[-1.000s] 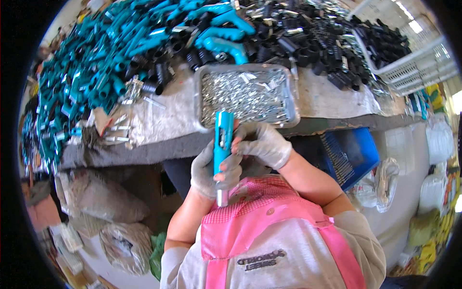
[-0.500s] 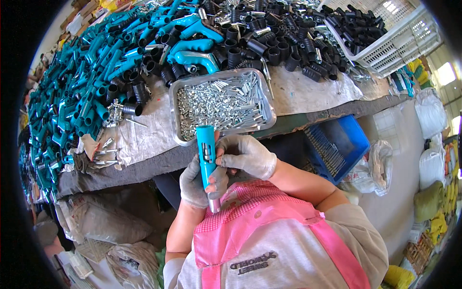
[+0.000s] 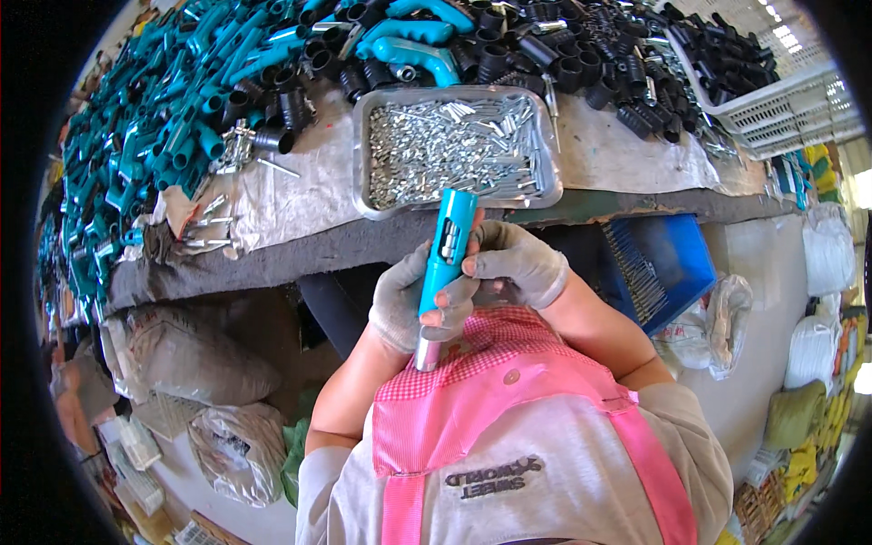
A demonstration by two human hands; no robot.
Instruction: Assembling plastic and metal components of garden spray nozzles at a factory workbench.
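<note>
In front of my chest, a teal plastic tube [image 3: 436, 283] is held tilted, its upper end leaning away to the right. Small metal parts [image 3: 449, 243] show through a slot in its side, and a shiny metal cylinder [image 3: 426, 353] sticks out of its lower end. My left hand [image 3: 404, 295], in a grey-white glove with bare fingertips, is closed round the lower half. My right hand [image 3: 520, 263], gloved likewise, has its thumb against the tube's right edge beside the slot, other fingers partly hidden behind. Just beyond the tube is a metal tray [image 3: 363, 173] of small metal pins.
Teal plastic housings [image 3: 145, 163] are heaped on the left of the table, black ribbed sleeves [image 3: 572, 68] at the back. A white crate [image 3: 781, 113] of black parts stands far right. Below the table edge sits a blue bin [image 3: 686, 268] with metal rods.
The view has shifted, so the tray and hands appear further right and higher. The tube leans more to the right. My right fingers have moved from the slot to the tube's edge.
</note>
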